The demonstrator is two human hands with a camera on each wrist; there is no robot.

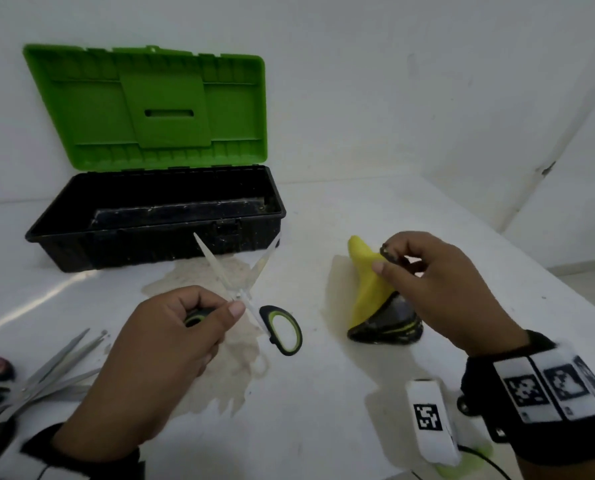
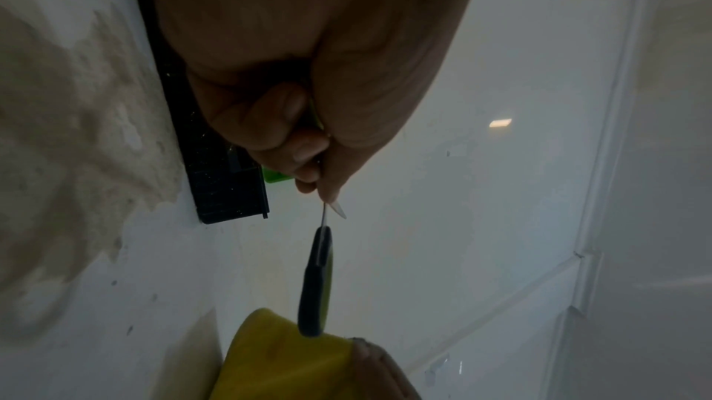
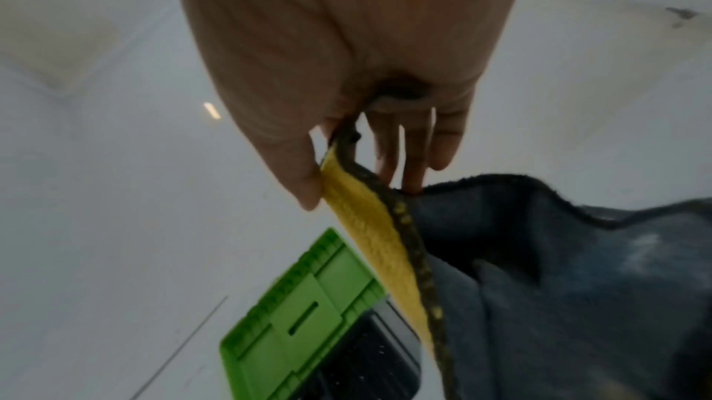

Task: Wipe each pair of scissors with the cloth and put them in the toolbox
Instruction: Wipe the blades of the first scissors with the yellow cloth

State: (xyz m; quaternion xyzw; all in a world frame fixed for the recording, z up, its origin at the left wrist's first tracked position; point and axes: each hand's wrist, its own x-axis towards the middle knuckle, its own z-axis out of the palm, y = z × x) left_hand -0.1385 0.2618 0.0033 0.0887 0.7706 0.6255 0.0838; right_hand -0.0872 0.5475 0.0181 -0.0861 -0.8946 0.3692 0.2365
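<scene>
The left hand (image 1: 157,355) is gripping one loop handle of the green-and-black scissors (image 1: 244,296), held above the desk (image 1: 323,410) with blades splayed toward the toolbox (image 1: 157,216) — light, stiff, probably slick steel, safest taken by the handles. The right hand (image 1: 438,289) is pinching a corner of the yellow-and-grey cloth (image 1: 372,289), soft and limp, its lower end trailing on the desk. More scissors (image 1: 43,375) are lying at the near left edge. The toolbox is standing open — room between looks ample.
</scene>
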